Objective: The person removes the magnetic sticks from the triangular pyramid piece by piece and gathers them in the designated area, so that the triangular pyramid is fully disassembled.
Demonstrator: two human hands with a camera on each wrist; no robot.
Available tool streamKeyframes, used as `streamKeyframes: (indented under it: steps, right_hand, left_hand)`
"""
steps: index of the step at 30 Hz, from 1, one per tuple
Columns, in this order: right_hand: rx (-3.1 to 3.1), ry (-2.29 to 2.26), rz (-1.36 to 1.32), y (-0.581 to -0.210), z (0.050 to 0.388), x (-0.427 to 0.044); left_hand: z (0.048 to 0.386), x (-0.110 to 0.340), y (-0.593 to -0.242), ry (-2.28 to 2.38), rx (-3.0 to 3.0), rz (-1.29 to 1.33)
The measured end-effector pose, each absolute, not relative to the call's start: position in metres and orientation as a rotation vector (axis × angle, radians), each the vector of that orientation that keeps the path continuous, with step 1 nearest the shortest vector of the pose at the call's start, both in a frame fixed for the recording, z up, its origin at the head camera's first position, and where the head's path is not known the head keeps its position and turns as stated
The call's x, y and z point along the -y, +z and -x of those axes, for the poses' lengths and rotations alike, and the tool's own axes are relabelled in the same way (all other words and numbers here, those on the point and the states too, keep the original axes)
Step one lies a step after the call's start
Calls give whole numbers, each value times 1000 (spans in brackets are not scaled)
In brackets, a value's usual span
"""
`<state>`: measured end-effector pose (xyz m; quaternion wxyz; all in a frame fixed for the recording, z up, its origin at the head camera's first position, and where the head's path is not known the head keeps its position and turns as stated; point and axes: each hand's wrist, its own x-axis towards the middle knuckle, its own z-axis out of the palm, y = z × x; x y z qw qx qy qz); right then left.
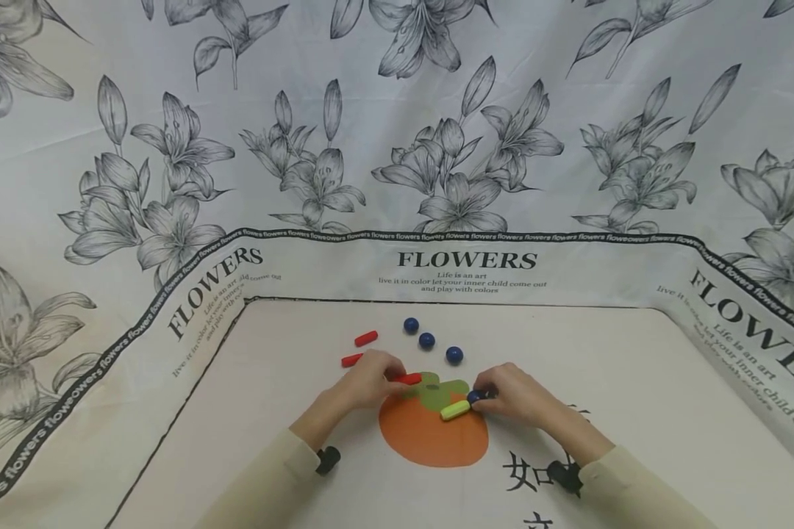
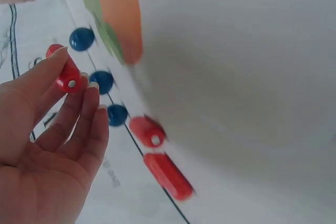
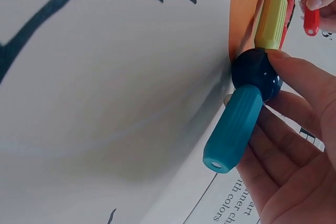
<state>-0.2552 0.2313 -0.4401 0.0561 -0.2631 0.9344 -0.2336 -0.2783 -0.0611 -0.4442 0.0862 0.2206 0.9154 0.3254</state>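
Observation:
My left hand (image 1: pixel 369 380) pinches a red rod (image 2: pixel 68 74) between thumb and fingertips, above the printed fruit's green leaves. My right hand (image 1: pixel 519 395) holds a dark blue ball (image 3: pixel 252 72) by thumb and fingers. A yellow-green rod (image 3: pixel 271 19) is joined to one side of that ball, and a teal rod (image 3: pixel 233 129) sticks out from the other. Something red (image 3: pixel 287 19) shows behind the yellow-green rod; whether it is attached I cannot tell. Beyond the hands lie blue balls (image 1: pixel 426 340), three in all, and two red rods (image 1: pixel 366 339) (image 1: pixel 352 360).
The pale cloth (image 1: pixel 291 330) covers the table, printed with an orange fruit (image 1: pixel 430 441) and black characters (image 1: pixel 528 470). Flower-patterned fabric (image 1: pixel 463 184) hangs behind and at both sides. Each wrist wears a black device (image 1: pixel 328 460).

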Motion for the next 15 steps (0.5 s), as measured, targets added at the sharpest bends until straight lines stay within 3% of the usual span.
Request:
streamKeyframes:
  steps: [15]
  right_hand:
    - [-2834,-723,811,-440,254,-232]
  left_hand:
    - [284,153,-452,1015,-2873,-488]
